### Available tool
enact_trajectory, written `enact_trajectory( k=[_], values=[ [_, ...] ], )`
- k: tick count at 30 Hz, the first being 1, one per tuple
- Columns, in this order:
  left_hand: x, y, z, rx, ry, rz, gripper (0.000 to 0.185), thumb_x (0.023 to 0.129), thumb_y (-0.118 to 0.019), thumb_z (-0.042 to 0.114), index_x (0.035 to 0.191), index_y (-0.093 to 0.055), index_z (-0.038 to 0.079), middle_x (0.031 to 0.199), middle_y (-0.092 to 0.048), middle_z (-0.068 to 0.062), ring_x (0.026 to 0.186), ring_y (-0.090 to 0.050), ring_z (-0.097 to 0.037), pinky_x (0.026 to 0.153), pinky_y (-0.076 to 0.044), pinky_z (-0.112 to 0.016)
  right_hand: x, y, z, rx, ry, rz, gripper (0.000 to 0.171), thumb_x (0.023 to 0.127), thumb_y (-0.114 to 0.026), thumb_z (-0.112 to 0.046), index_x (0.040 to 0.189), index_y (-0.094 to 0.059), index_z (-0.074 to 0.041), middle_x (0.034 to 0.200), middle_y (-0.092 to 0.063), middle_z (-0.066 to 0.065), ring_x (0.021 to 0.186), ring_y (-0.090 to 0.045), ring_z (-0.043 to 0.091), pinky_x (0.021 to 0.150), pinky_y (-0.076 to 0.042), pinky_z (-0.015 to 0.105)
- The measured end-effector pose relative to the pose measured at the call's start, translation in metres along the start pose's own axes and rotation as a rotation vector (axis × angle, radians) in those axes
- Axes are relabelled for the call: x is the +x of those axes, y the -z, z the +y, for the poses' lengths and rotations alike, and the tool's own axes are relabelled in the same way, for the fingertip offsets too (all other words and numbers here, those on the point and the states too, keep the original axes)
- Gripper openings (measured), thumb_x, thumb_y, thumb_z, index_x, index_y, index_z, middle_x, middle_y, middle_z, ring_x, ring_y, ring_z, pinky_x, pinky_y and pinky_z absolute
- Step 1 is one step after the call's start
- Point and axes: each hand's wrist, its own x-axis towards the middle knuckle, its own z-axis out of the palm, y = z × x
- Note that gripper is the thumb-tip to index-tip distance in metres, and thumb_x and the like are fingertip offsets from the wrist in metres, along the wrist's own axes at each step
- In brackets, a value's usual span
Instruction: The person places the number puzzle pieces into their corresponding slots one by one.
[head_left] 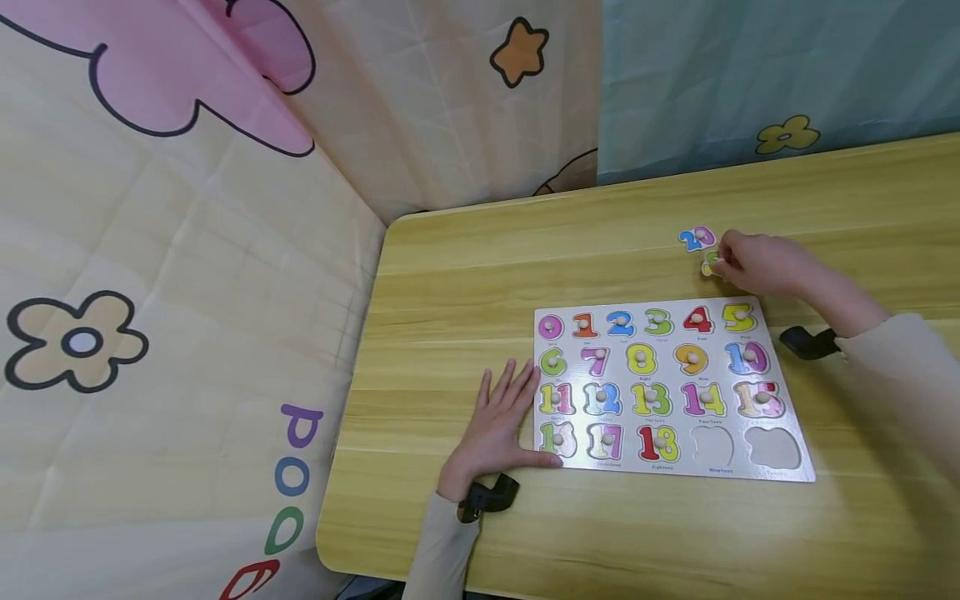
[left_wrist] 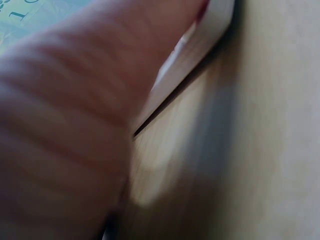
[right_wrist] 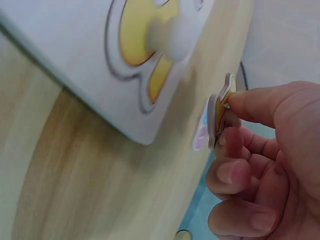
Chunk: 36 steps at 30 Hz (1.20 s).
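Note:
A white number puzzle board point(head_left: 671, 492) lies on the table, most of its recesses filled with coloured, knobbed number pieces. My left hand point(head_left: 491, 429) rests at the board's left edge, fingers spread and thumb along the lower left corner. Past the board's far right corner, my right hand point(head_left: 768, 262) pinches a yellow-green number piece point(head_left: 709, 264) between thumb and fingers. In the right wrist view this wooden piece point(right_wrist: 218, 112) is seen nearly edge-on, its digits partly hidden. Just beyond it lies the loose 20 piece point(head_left: 697, 239), blue and purple.
Two recesses at the board's lower right, the nineteen recess point(head_left: 712, 447) and the twenty recess point(head_left: 774, 448), hold no pieces. The wooden table point(head_left: 442, 267) meets patterned curtains point(head_left: 450, 100) at the back and left. Dark cameras sit on both wrists.

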Motion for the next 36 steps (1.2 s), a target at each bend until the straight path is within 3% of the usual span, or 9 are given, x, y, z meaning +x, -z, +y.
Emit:
enact_trajectory(
  k=[6,12,19,24,28,36],
  values=[
    [0.0,0.0,0.0,-0.005,-0.004,0.01,0.124,0.066,-0.068,0.073,0.153,-0.004,0.011,0.159,-0.001,-0.003,0.143,0.009,-0.024,0.112,0.01,-0.05,-0.025,0.0,-0.022,0.013,-0.003,0.039,0.024,0.096,-0.058,-0.023,0.089,-0.047,-0.002,0.064,-0.044,0.004,0.053,-0.042,0.019,0.046,-0.034,0.03],
    [0.0,0.001,0.0,-0.008,-0.002,0.002,0.125,0.066,-0.068,0.073,0.153,-0.003,0.012,0.159,0.0,-0.003,0.143,0.01,-0.024,0.112,0.01,-0.049,-0.056,-0.016,-0.044,0.02,0.066,0.092,0.024,0.092,-0.064,-0.026,0.082,-0.049,-0.011,0.059,-0.041,-0.003,0.049,-0.04,0.013,0.042,-0.03,0.025],
    [0.0,0.0,0.0,-0.006,-0.001,0.0,0.124,0.066,-0.068,0.072,0.153,-0.003,0.012,0.159,-0.001,-0.003,0.143,0.011,-0.024,0.112,0.01,-0.049,-0.097,-0.044,-0.069,0.11,0.142,-0.022,0.027,0.089,-0.067,-0.032,0.075,-0.046,-0.022,0.055,-0.036,-0.013,0.045,-0.035,0.002,0.043,-0.027,0.019],
    [0.0,0.0,0.0,0.001,-0.005,0.006,0.125,0.066,-0.068,0.073,0.153,-0.003,0.011,0.159,-0.001,-0.003,0.143,0.01,-0.024,0.112,0.01,-0.049,-0.121,-0.061,-0.076,0.132,0.242,-0.095,0.032,0.089,-0.068,-0.034,0.072,-0.042,-0.026,0.055,-0.03,-0.019,0.048,-0.027,-0.004,0.046,-0.02,0.015],
    [0.0,0.0,0.0,0.005,-0.004,0.009,0.126,0.065,-0.068,0.073,0.153,-0.004,0.011,0.159,-0.001,-0.003,0.143,0.01,-0.024,0.112,0.011,-0.049,-0.133,-0.07,-0.079,0.14,0.258,-0.126,0.033,0.089,-0.067,-0.038,0.071,-0.042,-0.027,0.056,-0.03,-0.019,0.049,-0.026,-0.004,0.046,-0.019,0.015],
    [0.0,0.0,0.0,0.011,0.001,-0.001,0.125,0.066,-0.067,0.074,0.153,-0.004,0.011,0.159,-0.001,-0.003,0.143,0.01,-0.023,0.112,0.012,-0.048,-0.141,-0.083,-0.084,0.161,0.323,-0.025,0.036,0.086,-0.071,-0.032,0.07,-0.039,-0.028,0.056,-0.027,-0.023,0.048,-0.025,-0.008,0.044,-0.02,0.013]
  ],
)
